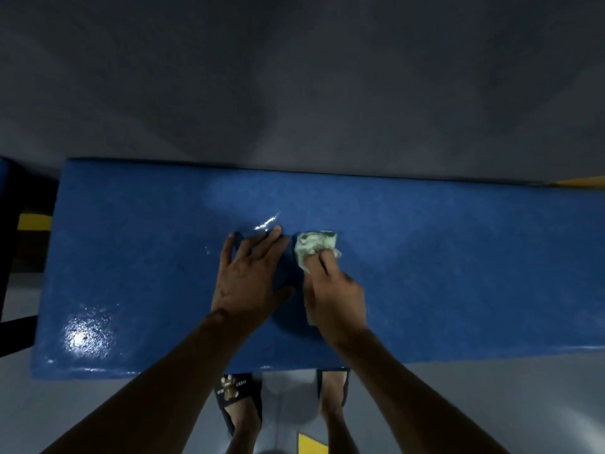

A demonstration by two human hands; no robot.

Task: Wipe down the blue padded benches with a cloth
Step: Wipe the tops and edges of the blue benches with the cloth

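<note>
A blue padded bench [442,257] stretches across the view below me, against a grey wall. My left hand [248,273] lies flat on the bench top with its fingers spread and straight. Just to its right, my right hand [334,293] grips a crumpled pale green cloth [314,244] and holds it down on the padding. A small white streak [266,222] glints on the bench just beyond my left fingertips. A shiny wet patch [85,335] reflects light near the bench's front left corner.
The grey wall [294,77] rises behind the bench. My feet in dark sandals [239,398] stand on a pale floor under the front edge. Yellow floor marks show at the left [34,221] and bottom [311,444]. A dark frame [13,224] stands left of the bench.
</note>
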